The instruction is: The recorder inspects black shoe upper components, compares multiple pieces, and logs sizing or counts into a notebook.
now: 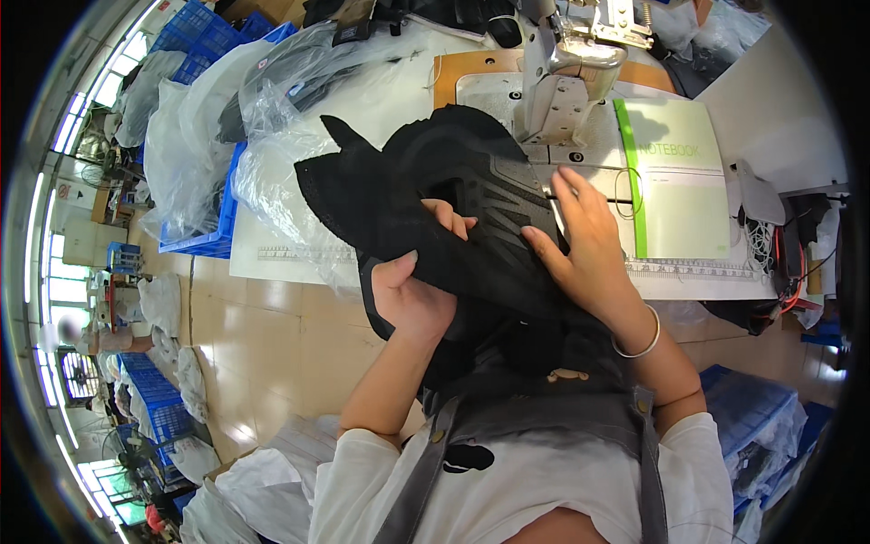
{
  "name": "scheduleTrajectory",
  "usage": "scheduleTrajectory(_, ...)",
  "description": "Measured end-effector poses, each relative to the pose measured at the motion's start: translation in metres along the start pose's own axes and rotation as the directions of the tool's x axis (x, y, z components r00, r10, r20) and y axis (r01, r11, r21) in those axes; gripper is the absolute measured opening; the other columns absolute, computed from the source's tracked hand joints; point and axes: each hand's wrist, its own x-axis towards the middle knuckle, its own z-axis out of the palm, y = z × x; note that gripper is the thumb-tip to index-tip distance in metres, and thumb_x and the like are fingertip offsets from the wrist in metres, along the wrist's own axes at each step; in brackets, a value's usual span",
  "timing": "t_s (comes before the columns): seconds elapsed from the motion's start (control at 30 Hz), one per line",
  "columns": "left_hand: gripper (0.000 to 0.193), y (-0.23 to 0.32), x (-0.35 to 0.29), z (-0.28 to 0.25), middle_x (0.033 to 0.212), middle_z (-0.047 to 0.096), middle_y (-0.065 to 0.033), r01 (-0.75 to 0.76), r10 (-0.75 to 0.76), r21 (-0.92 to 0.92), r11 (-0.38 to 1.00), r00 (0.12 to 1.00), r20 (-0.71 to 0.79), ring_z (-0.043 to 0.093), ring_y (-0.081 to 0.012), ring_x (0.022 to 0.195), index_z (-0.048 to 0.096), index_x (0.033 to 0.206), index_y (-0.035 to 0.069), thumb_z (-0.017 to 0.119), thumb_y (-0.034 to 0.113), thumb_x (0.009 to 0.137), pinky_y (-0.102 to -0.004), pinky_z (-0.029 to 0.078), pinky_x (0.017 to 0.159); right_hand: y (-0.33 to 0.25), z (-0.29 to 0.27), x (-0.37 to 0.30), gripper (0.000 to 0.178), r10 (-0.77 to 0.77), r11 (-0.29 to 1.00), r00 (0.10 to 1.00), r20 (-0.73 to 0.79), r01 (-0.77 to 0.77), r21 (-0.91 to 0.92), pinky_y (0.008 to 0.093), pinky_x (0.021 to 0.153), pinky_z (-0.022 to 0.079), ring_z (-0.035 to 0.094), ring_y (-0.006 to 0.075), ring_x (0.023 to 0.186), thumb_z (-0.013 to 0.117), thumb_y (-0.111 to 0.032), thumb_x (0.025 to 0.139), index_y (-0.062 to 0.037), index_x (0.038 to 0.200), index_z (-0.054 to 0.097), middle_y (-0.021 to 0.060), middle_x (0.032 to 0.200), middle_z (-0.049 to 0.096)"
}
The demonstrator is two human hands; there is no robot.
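Note:
A black fabric piece [399,213] with curved flaps and a grey patterned panel is held up in front of the sewing machine [566,86]. My left hand [412,295] grips it from the near side, thumb on top, while its fingertips show through an opening in the middle. My right hand [589,240] lies along the right edge of the piece, with the thumb on the patterned panel. The fingers of that hand stretch forward toward the machine bed, fairly straight. Fabric covers part of the left palm and fingers.
A green and white notebook [675,181] lies right of the machine, with a thin loop on it. Clear plastic bags [281,190] cover the table's left side beside a blue crate [204,243]. A ruler strip [693,269] runs along the near table edge. Cables hang at the far right.

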Motion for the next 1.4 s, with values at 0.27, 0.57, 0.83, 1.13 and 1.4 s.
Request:
scheduleTrajectory(0.27,0.056,0.000,-0.004,0.007,0.096,0.045,-0.0069,-0.058,0.057,0.087,0.995,0.998,0.008,0.046,-0.0172,0.086,0.044,0.109,0.003,0.051,0.048,0.078,-0.0360,0.036,0.091,-0.025,-0.006,0.003,0.053,-0.266,0.960,0.963,-0.039,0.261,-0.106,0.0404,0.089,0.039,0.051,0.0303,0.105,0.066,-0.008,0.070,-0.0056,0.122,0.056,0.0128,0.119,0.053)
scheduleTrajectory(0.57,0.089,0.017,-0.023,0.026,0.134,0.034,-0.0094,0.158,-0.082,0.329,0.931,0.969,-0.234,0.041,-0.0230,0.120,0.016,0.144,0.007,0.069,0.021,0.073,-0.0348,0.032,0.103,-0.039,-0.008,-0.003,0.045,-0.643,0.763,0.739,-0.203,0.642,-0.079,0.0299,0.066,0.044,0.052,0.0185,0.068,0.061,-0.011,0.064,-0.0084,0.109,0.068,0.0099,0.090,0.058)
scheduleTrajectory(0.83,0.082,0.029,-0.032,0.023,0.144,0.031,-0.0149,0.109,-0.074,0.319,0.941,0.990,-0.122,0.032,-0.0252,0.133,0.015,0.145,0.002,0.057,0.014,0.074,-0.0361,0.023,0.110,-0.043,-0.013,0.001,0.044,-0.622,0.783,0.774,-0.121,0.617,-0.076,0.0282,0.068,0.041,0.054,0.0157,0.067,0.062,-0.009,0.068,-0.0029,0.111,0.065,0.0086,0.090,0.062)
scheduleTrajectory(1.13,0.071,0.035,-0.027,0.034,0.138,0.038,-0.0140,0.188,-0.143,0.147,0.971,0.952,-0.272,0.037,-0.0241,0.129,0.024,0.142,0.002,0.050,0.017,0.078,-0.0356,0.025,0.109,-0.043,-0.016,0.001,0.048,-0.570,0.820,0.813,-0.116,0.572,-0.021,0.0277,0.063,0.039,0.052,0.0170,0.068,0.061,-0.008,0.068,-0.0066,0.117,0.062,0.0067,0.087,0.056)
scheduleTrajectory(1.4,0.055,0.027,-0.028,0.037,0.128,0.051,-0.0144,0.077,-0.025,0.159,0.984,0.952,-0.305,0.047,-0.0254,0.121,0.040,0.131,-0.004,0.046,0.024,0.084,-0.0382,0.032,0.106,-0.044,-0.016,0.009,0.031,-0.316,0.847,0.944,0.091,0.238,0.475,0.0362,0.085,0.048,0.057,0.0303,0.099,0.058,-0.007,0.073,-0.0054,0.103,0.065,0.0211,0.124,0.052)
